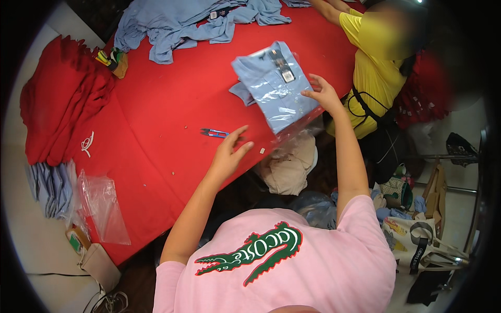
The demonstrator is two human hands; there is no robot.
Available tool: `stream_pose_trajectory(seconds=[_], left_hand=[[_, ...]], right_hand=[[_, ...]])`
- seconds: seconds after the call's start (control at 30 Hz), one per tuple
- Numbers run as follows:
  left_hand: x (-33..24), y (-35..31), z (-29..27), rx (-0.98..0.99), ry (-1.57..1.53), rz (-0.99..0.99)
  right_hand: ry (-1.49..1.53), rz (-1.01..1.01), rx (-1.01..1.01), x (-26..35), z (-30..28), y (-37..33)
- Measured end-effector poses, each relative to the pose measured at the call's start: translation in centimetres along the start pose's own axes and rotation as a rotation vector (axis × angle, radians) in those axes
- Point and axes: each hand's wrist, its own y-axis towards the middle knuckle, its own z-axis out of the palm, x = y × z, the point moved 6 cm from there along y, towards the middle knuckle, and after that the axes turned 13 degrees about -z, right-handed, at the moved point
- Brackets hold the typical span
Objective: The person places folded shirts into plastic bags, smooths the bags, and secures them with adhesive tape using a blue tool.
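A folded light-blue shirt (284,101) in a clear plastic bag is tilted over the near right part of the red-covered table. My right hand (325,95) is at its right edge, thumb over the front and fingers by the side. A dark tag with a white label (288,76) shows through the plastic. Part of another light-blue garment (241,94) peeks out under it. My left hand (229,151) hovers by the table's near edge, fingers apart and holding nothing. Beside its fingertips lie small blue thread snips (214,133).
Light-blue garments (177,23) are heaped on the far side. Red garments (65,99), folded blue ones (51,190) and clear bags (104,208) occupy the left. A co-worker in a yellow shirt (376,88) stands at the right. Pale cloth (289,169) sits below the near edge.
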Motion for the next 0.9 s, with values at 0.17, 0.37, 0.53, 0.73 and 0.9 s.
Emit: stream_pose_trajectory(seconds=[0.17,0.37,0.53,0.73,0.9], left_hand=[[7.5,-1.3,-8.2,-0.685,0.788,0.241],[10.2,-1.7,-12.4,-0.724,1.034,0.138],[10.0,-1.6,-12.5,-0.719,1.032,0.117],[10.0,-1.3,-12.6,-0.717,1.041,0.130],[10.3,-1.5,-12.7,-0.709,1.045,0.102]], right_hand=[[-0.220,-0.077,-0.299,-3.7,1.9,-3.4],[-0.341,-0.481,-0.349,-0.3,9.2,-0.8],[-0.443,-0.440,-0.248,3.0,14.0,3.3],[-0.677,-0.452,-0.226,0.3,17.1,4.4],[-0.686,-0.408,-0.186,0.6,17.5,4.4]])
